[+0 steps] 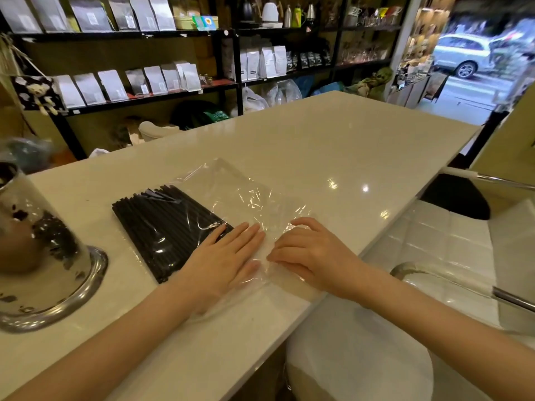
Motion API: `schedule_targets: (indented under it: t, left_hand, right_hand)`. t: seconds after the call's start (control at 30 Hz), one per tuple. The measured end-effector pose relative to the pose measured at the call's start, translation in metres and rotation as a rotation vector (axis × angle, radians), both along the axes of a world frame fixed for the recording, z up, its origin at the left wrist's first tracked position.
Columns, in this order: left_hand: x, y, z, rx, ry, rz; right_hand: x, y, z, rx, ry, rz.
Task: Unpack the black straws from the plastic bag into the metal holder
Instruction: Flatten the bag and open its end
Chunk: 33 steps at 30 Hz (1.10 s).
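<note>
- Straws lie flat inside the clear bag on the counter, near its front edge.
- Left hand rests flat, fingers spread, on the bag beside the straws, gripping nothing.
- Right hand, fingers curled, presses the bag's crumpled end near the counter's edge.
- Holder stands far left; the counter behind the bag lies bare.

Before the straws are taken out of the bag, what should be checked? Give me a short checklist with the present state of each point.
1. Black straws all inside the plastic bag: ok.
2. Bag lies flat on the counter: ok.
3. Bag opening found and open: cannot tell.
4. Left hand and right hand both on the bag: ok.
5. Metal holder upright, beside the bag: ok.
6. Holder has free room inside: cannot tell.
</note>
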<state>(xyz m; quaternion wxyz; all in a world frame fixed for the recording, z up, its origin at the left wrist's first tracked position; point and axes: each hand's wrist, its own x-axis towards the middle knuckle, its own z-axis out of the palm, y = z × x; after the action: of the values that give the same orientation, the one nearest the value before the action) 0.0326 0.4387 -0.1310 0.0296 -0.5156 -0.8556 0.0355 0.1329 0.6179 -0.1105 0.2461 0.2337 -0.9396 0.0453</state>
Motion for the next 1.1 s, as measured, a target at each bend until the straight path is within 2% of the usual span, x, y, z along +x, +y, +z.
schedule_targets:
  t: [0.3,0.53,0.67,0.87,0.97,1.1]
  left_hand:
    - [-0.001,-0.004,-0.007,0.076,-0.042,0.005]
    - [-0.004,0.003,0.005,-0.023,-0.097,0.028]
    - [-0.003,0.005,0.008,-0.026,-0.103,0.035]
    - [0.002,-0.002,0.009,0.086,-0.095,0.027]
    - [0.009,-0.011,0.011,0.148,-0.096,0.047]
    - [0.014,-0.034,0.013,0.24,-0.103,0.123]
  right_hand:
    - [0.043,0.014,-0.008,0.098,0.15,0.001]
    - [0.065,0.01,-0.018,0.12,0.056,-0.027]
    - [0.073,0.006,-0.017,0.038,-0.09,-0.069]
    - [0.065,0.004,0.006,-0.265,-0.323,-0.118]
    - [0.04,0.003,0.018,-0.369,-0.366,-0.229]
    - [-0.011,0.003,0.029,-0.399,-0.377,-0.241]
